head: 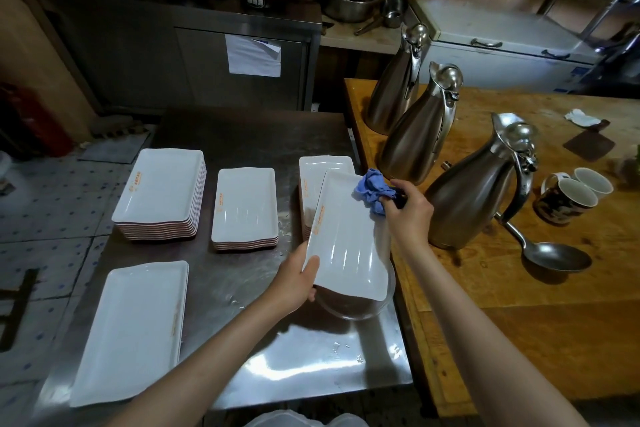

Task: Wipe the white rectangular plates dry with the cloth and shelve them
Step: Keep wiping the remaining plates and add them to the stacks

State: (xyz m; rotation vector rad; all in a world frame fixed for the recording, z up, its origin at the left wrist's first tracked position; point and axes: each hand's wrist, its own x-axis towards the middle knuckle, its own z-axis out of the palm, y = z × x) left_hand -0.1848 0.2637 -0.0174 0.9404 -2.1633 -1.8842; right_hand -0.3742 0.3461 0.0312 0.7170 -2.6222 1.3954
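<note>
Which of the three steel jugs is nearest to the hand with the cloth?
The front jug, the one beside the mugs. It stands just right of the right hand holding the blue cloth; the other two jugs stand farther back.

A white rectangular plate (348,236) with an orange logo is tilting above the steel table (249,135), a crumpled blue cloth (372,192) touching its far corner. Four plate stacks (161,194) are lying on that table.

Orange printed marks run along one long edge of the plate (349,239) I hold and of the stacked plates (159,191), too small and blurred to read. The paper notice (252,55) on the steel cabinet door (207,73) shows no readable writing.
</note>
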